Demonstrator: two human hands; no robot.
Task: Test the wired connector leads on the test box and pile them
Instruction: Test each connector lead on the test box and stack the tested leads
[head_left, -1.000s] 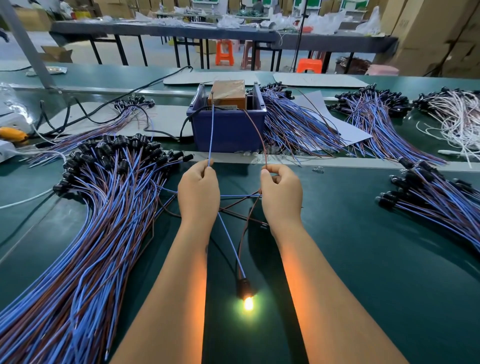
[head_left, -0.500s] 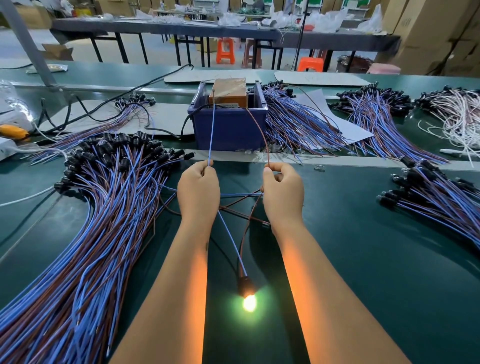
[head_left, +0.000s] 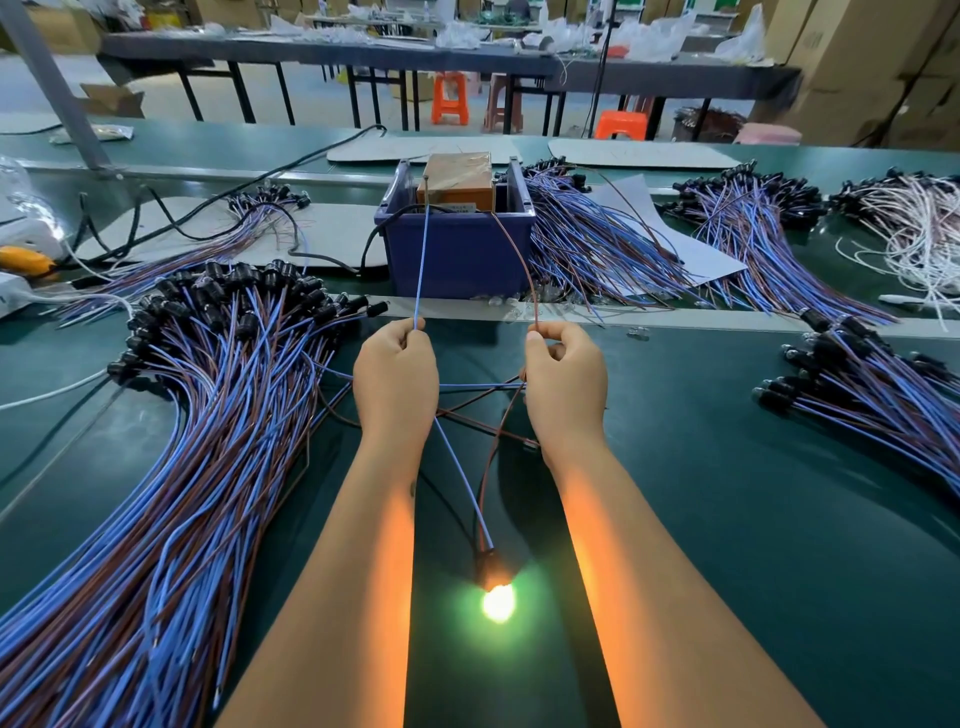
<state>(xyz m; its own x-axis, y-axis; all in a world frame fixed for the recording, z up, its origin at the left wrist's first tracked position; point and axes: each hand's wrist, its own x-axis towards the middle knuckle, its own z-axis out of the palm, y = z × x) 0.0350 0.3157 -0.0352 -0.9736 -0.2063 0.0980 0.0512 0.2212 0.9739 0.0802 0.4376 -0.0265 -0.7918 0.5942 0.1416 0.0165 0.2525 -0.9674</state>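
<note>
Leftward of the blue bin (head_left: 460, 260) spreads the big tested pile (head_left: 171, 447), its long axis running toward the viewer. Nearer, the left hand (head_left: 396, 379) pinches the blue wire (head_left: 422, 260) and the right hand (head_left: 566, 382) pinches the brown wire (head_left: 514, 249), both reaching up to the test box (head_left: 457, 179) inside the bin. Behind them the lit lamp (head_left: 497, 603) glows. The left hand is nearer the pile. Any label on the box is probably print, but unreadable.

Two hands (head_left: 396, 374), one blue bin (head_left: 460, 249), three stools (head_left: 450, 98) (two orange), one lit lamp (head_left: 497, 603).
</note>
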